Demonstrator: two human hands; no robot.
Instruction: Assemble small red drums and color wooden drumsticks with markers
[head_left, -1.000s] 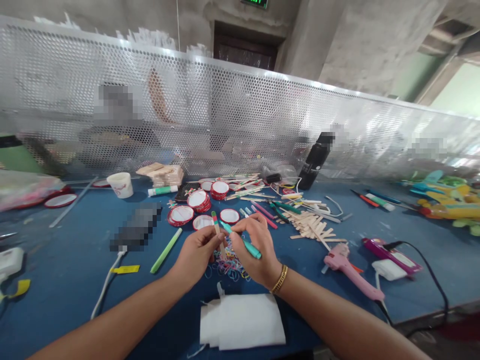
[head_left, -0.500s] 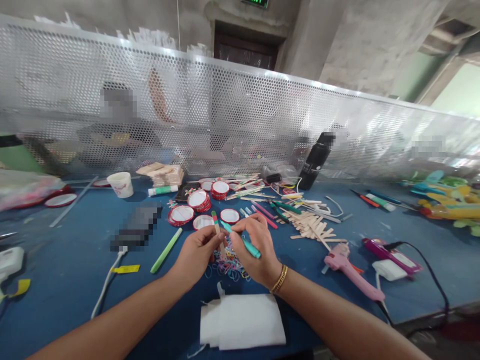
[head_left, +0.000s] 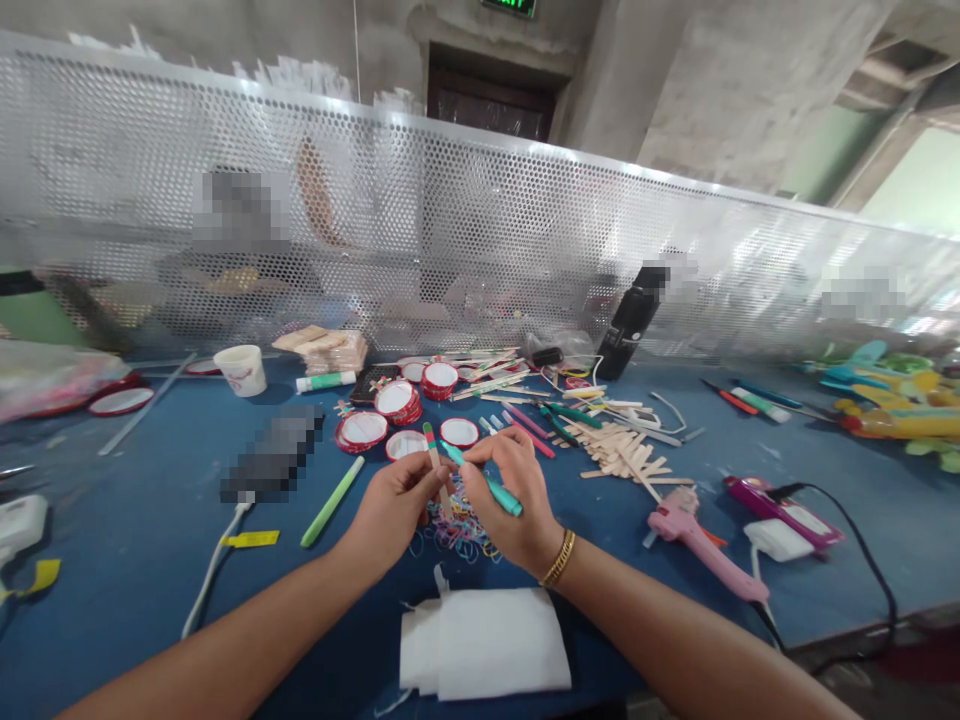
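Between the thumb and fingers of my left hand (head_left: 395, 500) stands a wooden craft stick (head_left: 434, 453), upright and slightly tilted, its upper end coloured green and red. My right hand (head_left: 517, 498) is closed around a teal marker (head_left: 501, 494). The marker's tip end points at the stick; whether it touches I cannot tell. Below both hands lies a heap of colourful rubber bands (head_left: 469, 535), partly covered by them. A light green marker (head_left: 332, 502) rests on the table left of my left hand. Just beyond the hands are round red-rimmed white discs (head_left: 362, 430).
A pile of plain craft sticks (head_left: 626, 448) and a pink glue gun (head_left: 705, 540) lie to the right. Nearest me is a folded white cloth (head_left: 487, 645). A phone (head_left: 274, 455) and paper cup (head_left: 241, 370) stand left. A black bottle (head_left: 634, 325) leans against the perforated metal divider (head_left: 495, 220).
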